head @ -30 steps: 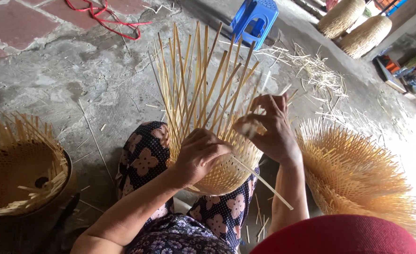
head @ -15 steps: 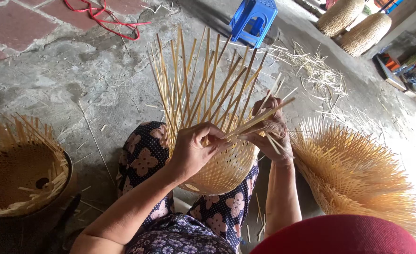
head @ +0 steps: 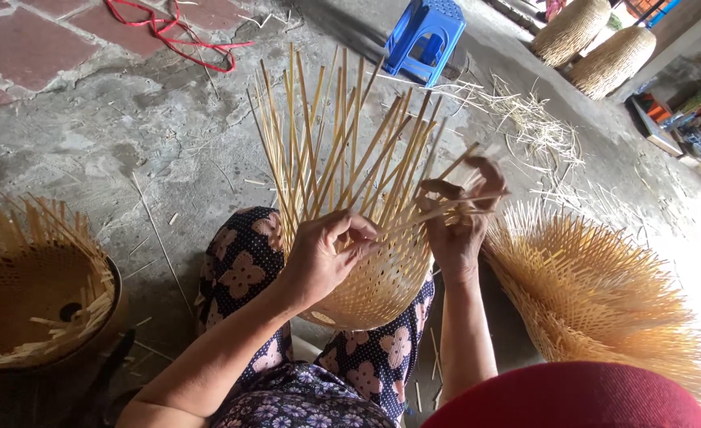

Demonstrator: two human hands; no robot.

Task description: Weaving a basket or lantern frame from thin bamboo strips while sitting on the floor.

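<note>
A half-woven, pale yellow bamboo basket [head: 366, 277] with a rounded woven bottom rests on the person's lap, between both hands, its many loose upright bamboo strips [head: 327, 135] fanning up and away from the fingers. The left hand [head: 331, 254] is curled closed against the near side of the basket's woven edge, its fingers pinching a thin strip that runs across toward the other hand. The right hand [head: 461, 218] sits just beyond the basket's right side, fingers bent and closed around the ends of a few strips that cross the uprights.

Under the hands, the knees are covered by dark trousers with a pink flower pattern [head: 247, 269]. Just right of the right hand lies a stack of unfinished straw-coloured baskets with bristling loose ends [head: 596, 293]. Well to the left of the left hand sits another unfinished woven basket [head: 33, 293] resting in a dark round tub. Beyond the hands, on the grey concrete floor [head: 128, 143], stand a small blue plastic stool [head: 426, 36], a tangle of red cord [head: 168, 28] and scattered bamboo slivers [head: 525, 119]. Far to the upper right stand two finished round woven baskets [head: 592, 43].
</note>
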